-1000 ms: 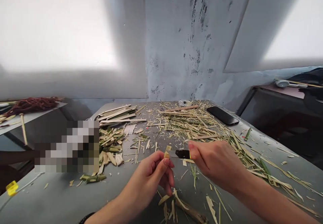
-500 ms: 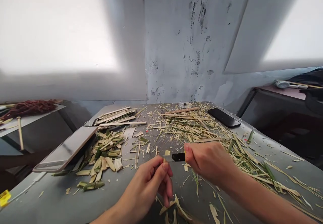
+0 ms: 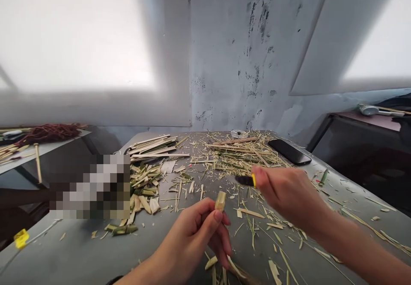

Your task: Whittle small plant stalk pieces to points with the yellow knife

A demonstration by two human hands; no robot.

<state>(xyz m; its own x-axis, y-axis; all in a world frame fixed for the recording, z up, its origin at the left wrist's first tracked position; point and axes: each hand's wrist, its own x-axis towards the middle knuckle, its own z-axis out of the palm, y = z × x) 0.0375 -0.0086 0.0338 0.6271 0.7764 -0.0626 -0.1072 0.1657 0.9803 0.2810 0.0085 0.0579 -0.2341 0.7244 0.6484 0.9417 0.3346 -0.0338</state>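
Observation:
My left hand is closed on a short, pale piece of bamboo, pinched between thumb and forefinger so that its end stands up above them. To the right and slightly farther off, my right hand is wrapped around a knife. Its dark blade points left, and a bit of yellow shows at the fist; the rest of the handle is hidden. Blade and bamboo are apart. Below my left hand lie bamboo shavings, partly covered by the fingers.
Bamboo chips are heaped at the left of the grey table, with split strips behind them. Thin shavings and a black phone lie at the back right. A pixelated patch hides part of the left side.
My right hand has drawn the knife away from the bamboo, to the right and farther off. My left hand has moved slightly right, and more of the bamboo piece shows.

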